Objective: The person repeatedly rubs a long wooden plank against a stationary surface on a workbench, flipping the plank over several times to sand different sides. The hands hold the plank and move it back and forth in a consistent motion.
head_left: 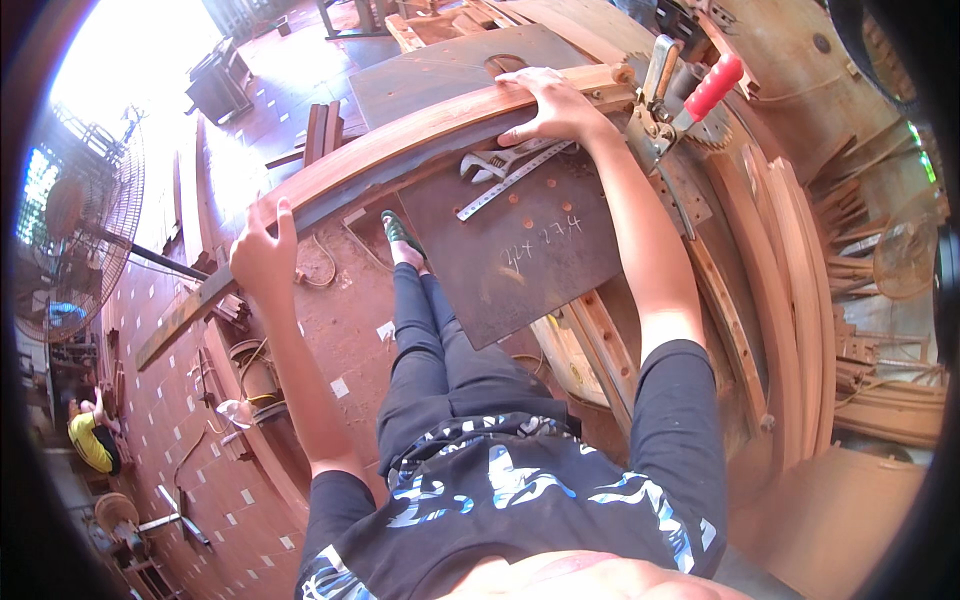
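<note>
A long reddish wooden rail (400,128) spans the saw table from the left to the toggle clamp (660,110) with its red handle. My left hand (266,245) grips the rail near its left end, thumb up on the near side. Nearer the clamp, my right hand (550,108) lies across the rail, fingers over its top and far side, thumb on the near side. Beside the clamp stands a toothed circular saw blade (712,128). An adjustable wrench (496,164) and a white measuring strip (515,180) lie on the dark metal table plate (470,270) below my right hand.
A long bar (185,318) sticks out below my left hand. Curved wooden pieces (800,290) are stacked at the right. A large fan (75,220) stands at the far left, and a person in yellow (92,440) sits low beyond it. Cables lie on the tiled floor (350,400).
</note>
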The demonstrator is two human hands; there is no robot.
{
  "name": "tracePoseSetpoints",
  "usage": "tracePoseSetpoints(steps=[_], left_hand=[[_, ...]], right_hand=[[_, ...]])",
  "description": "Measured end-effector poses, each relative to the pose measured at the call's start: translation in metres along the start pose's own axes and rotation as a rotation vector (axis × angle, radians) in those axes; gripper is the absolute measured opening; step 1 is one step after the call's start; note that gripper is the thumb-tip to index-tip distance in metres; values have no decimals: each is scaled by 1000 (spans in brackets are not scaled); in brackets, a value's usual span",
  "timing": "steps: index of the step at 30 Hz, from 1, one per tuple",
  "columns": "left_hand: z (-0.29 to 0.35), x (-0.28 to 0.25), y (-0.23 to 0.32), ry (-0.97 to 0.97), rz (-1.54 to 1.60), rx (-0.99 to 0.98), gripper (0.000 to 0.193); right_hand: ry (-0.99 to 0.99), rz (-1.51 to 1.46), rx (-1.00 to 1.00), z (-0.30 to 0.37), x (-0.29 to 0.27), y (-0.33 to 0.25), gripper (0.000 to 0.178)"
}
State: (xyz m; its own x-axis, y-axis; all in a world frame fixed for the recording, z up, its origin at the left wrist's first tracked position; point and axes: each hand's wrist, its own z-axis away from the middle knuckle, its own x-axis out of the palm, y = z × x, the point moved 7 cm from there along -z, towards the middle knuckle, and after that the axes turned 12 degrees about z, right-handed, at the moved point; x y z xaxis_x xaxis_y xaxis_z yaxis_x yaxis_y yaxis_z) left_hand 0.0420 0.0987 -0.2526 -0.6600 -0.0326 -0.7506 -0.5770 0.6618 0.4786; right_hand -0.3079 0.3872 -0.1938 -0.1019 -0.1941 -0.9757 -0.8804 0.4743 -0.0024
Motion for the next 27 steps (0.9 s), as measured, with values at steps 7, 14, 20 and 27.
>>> tracePoseSetpoints(steps=[7, 14, 20, 27], left_hand=[[5, 1, -1, 50, 35, 56, 55], [12, -3, 4, 50, 58, 45, 49], [14, -9, 9, 49, 95, 9, 48], [14, -14, 23, -107, 115, -15, 54]], right_hand=[[-77, -58, -18, -1, -5, -6, 98], [-120, -29, 13, -1, 0, -9, 103], [-165, 2, 22, -6, 6, -16, 110], [-244, 80, 39, -4, 8, -19, 121]])
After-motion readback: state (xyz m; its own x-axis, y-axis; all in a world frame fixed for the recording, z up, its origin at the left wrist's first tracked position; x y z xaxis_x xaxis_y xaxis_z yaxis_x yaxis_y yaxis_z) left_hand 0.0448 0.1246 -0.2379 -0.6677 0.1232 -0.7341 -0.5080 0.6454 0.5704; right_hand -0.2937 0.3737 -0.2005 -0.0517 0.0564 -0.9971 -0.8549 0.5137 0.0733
